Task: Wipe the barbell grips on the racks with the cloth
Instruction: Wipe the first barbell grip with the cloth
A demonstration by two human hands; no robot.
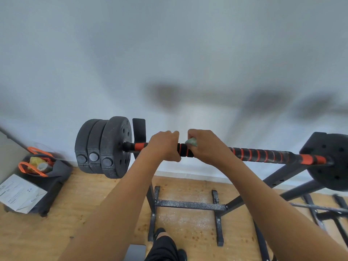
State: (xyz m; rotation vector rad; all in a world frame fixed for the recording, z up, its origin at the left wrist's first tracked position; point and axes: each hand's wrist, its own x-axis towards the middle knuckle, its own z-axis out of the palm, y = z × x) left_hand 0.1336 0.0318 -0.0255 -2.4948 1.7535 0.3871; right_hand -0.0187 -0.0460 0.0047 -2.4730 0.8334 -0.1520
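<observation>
My left hand (163, 146) is wrapped over the bar (263, 155), fingers curled down around it and closed tight, just right of the orange band near the left end. My right hand (205, 146) sits just beside it, also curled over the bar, with the cloth (191, 142) bunched under my fingers. Only a small pale green corner of the cloth shows at my thumb side, pressed against the bar. Between my 2 hands a short stretch of the black-and-orange grip (185, 150) is visible. To the right of my right hand the bar runs on with thin orange stripes to a black weight plate (331, 161) at the far end.

At the left end 3 black plates (103, 147) sit side by side, and just inside them the bar rests in the upright of the black rack (139, 130), whose feet and crossbar stand on the wooden floor (94, 200) below my arms. Off to the left, against the pale wall (169, 53), a dark bag (56, 172) with orange handles lies on the floor, with a white paper packet (18, 193) leaning on it.
</observation>
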